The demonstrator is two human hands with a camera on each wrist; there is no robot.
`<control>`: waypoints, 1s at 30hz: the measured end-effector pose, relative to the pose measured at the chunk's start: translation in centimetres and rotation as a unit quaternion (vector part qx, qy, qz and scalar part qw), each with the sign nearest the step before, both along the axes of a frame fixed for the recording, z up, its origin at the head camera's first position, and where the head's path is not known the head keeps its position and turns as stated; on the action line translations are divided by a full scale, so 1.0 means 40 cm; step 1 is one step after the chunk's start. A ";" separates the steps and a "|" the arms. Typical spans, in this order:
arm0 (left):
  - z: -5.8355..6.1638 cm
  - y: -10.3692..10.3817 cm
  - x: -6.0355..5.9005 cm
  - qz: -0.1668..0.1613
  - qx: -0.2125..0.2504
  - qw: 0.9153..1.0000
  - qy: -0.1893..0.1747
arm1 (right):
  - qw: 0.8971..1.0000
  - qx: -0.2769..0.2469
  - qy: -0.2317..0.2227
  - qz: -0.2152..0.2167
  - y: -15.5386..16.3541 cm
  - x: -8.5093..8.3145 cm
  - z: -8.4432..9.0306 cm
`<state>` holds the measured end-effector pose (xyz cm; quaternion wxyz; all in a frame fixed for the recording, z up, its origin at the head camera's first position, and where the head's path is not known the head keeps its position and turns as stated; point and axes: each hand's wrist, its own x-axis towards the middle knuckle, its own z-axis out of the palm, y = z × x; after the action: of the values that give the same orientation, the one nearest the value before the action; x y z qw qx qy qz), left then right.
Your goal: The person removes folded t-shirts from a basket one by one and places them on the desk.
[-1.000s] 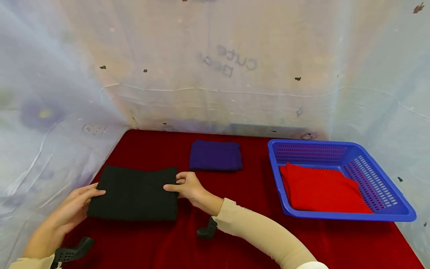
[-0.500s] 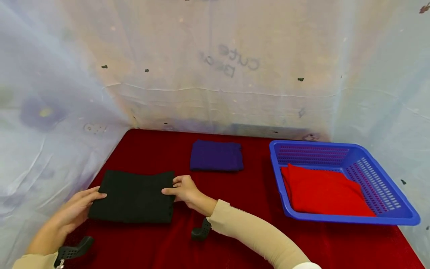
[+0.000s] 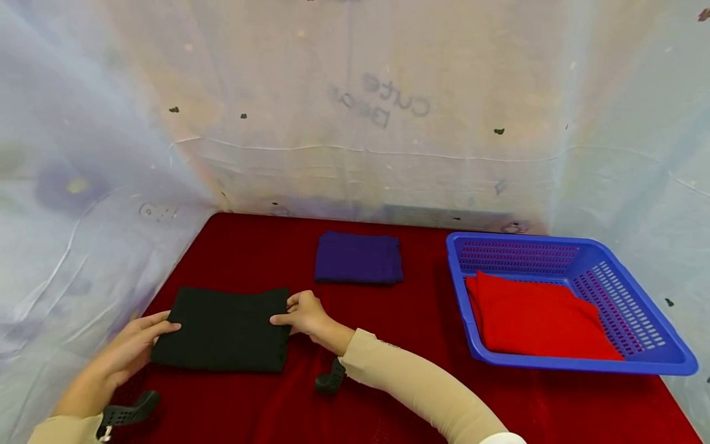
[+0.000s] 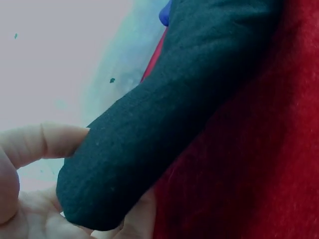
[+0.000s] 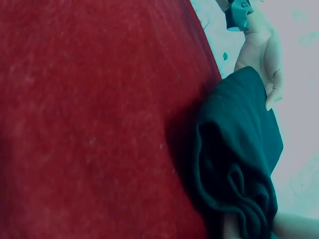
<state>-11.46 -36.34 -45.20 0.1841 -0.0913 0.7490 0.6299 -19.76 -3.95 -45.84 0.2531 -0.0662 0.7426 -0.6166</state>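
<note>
A folded black cloth (image 3: 224, 330) is stretched flat between both hands at the left front of the red-covered table. My left hand (image 3: 135, 342) grips its left edge, thumb on top and the other fingers underneath. At the opposite edge my right hand (image 3: 310, 320) pinches the cloth, thumb on top. In the left wrist view the left thumb (image 4: 50, 142) presses the rounded fold, with fingers beneath it. The right wrist view shows the layered open folds of the black cloth (image 5: 239, 144) at the right-hand end. Behind it lies a folded purple cloth (image 3: 358, 258), untouched.
A blue plastic basket (image 3: 610, 365) stands at the right with a folded red cloth (image 3: 540, 314) inside. The red table cover (image 3: 410, 388) reaches the pale plastic sheeting (image 3: 355, 172) at the back and sides. Black wrist mounts (image 3: 331, 377) stick out below the hands.
Both hands have drawn the black cloth slightly toward the front of the table, keeping hold of it. The purple cloth, basket and red cloth stay where they were; the view has shifted slightly.
</note>
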 end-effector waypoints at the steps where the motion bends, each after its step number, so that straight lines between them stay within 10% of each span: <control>1: 0.000 0.000 0.000 -0.002 0.009 1.000 0.007 | 1.000 0.004 0.002 0.001 0.002 -0.002 -0.001; 6: -0.002 0.005 0.002 -0.002 -0.083 0.996 0.040 | 0.999 0.029 0.024 0.014 0.011 -0.007 -0.003; 13: 0.000 0.010 -0.008 -0.029 -0.268 0.962 0.046 | 0.998 0.031 0.034 0.031 0.018 -0.016 -0.008; 26: 0.008 0.006 -0.007 -0.033 -0.293 0.952 0.083 | 0.994 0.056 0.046 0.079 0.053 -0.028 0.039; 30: 0.038 0.014 -0.005 -0.020 -0.328 0.936 0.124 | 0.994 0.044 0.044 0.090 0.075 -0.039 0.070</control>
<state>-11.67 -35.77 -43.69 0.0614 -0.0528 0.9327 0.3514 -21.31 -0.94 -43.06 0.2773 -0.1490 0.7706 -0.5542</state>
